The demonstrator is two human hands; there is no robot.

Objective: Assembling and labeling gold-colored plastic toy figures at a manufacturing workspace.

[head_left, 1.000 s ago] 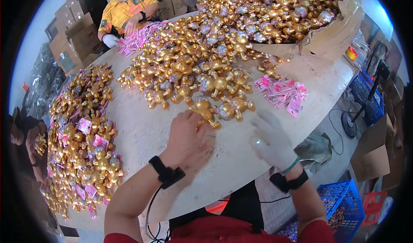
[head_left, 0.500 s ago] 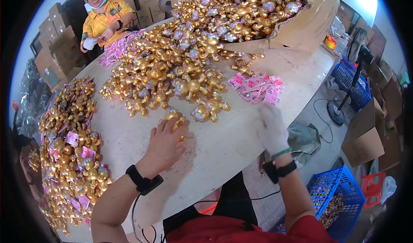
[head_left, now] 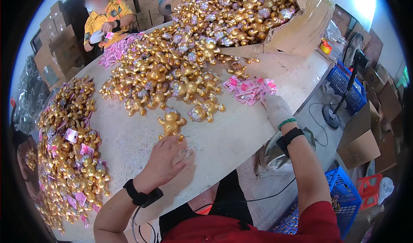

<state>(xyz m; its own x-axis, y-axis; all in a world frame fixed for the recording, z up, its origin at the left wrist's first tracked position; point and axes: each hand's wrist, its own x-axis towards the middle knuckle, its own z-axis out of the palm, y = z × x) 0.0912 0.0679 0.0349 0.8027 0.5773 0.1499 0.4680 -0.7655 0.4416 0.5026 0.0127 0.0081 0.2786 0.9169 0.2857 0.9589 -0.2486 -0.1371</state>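
Head view: my left hand [head_left: 165, 157] lies flat on the white table [head_left: 223, 144] near its front edge, fingers spread and holding nothing. One gold bear toy [head_left: 171, 121] lies on its back just past my fingertips, apart from the rest. My right hand [head_left: 276, 108] wears a white glove and reaches out to the right edge of the table. It rests on the pile of pink tags [head_left: 249, 89]; I cannot tell if it pinches one. There are too many tags to count. A big heap of gold bears [head_left: 172, 71] fills the middle. A second heap [head_left: 69, 144] sits at the left edge. One torn cardboard box [head_left: 301, 27] holds more bears at the far right corner.
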